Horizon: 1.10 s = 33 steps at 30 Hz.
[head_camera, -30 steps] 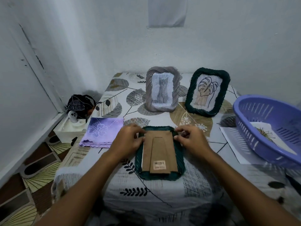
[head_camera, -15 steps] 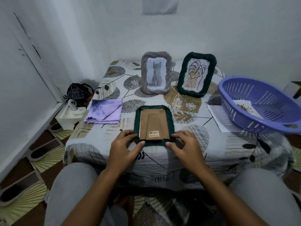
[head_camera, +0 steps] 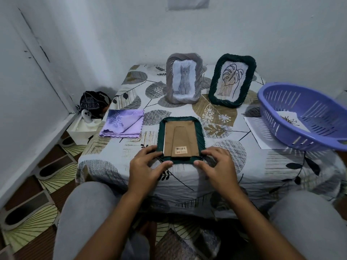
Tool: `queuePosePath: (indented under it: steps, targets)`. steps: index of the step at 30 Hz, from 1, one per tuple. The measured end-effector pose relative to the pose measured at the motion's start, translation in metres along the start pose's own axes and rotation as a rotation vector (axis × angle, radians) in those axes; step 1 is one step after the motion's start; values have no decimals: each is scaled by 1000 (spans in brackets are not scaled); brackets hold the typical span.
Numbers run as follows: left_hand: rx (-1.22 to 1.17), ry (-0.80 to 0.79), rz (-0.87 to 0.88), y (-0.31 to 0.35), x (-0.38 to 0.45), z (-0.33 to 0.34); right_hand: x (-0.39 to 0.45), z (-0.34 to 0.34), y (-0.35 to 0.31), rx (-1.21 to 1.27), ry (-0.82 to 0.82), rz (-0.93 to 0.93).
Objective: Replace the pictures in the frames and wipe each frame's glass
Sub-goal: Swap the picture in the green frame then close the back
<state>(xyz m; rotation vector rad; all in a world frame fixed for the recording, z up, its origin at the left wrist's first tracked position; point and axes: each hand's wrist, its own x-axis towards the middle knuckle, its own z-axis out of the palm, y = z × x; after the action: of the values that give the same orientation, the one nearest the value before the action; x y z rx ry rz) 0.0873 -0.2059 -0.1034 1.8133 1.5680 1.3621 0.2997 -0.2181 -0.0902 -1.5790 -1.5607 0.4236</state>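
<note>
Purple basket (head_camera: pixel 319 109) holds picture (head_camera: pixel 290 120) (plant drawing); left hand (head_camera: pixel 146 166), right hand (head_camera: pixel 217 166) hold frame (head_camera: pixel 180 136).

Bare left hand (head_camera: pixel 147 167), bare right hand (head_camera: pixel 218 166), light grey trousers (head_camera: pixel 82 212).

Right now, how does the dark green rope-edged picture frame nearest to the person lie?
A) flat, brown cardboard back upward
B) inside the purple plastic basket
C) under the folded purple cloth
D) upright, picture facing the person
A: the dark green rope-edged picture frame lies flat on the tablecloth, its brown cardboard back with a barcode sticker upward, the left hand and right hand holding its near corners.
</note>
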Motion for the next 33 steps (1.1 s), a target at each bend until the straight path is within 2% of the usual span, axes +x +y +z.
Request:
queuePosePath:
  steps: [14, 33]
  targets:
    - [-48, 14, -2, 2, 2, 1, 2, -4, -3, 37, -60, 63]
    - [-10, -73, 7, 2, 4, -2, 4, -4, -5, 12, -96, 67]
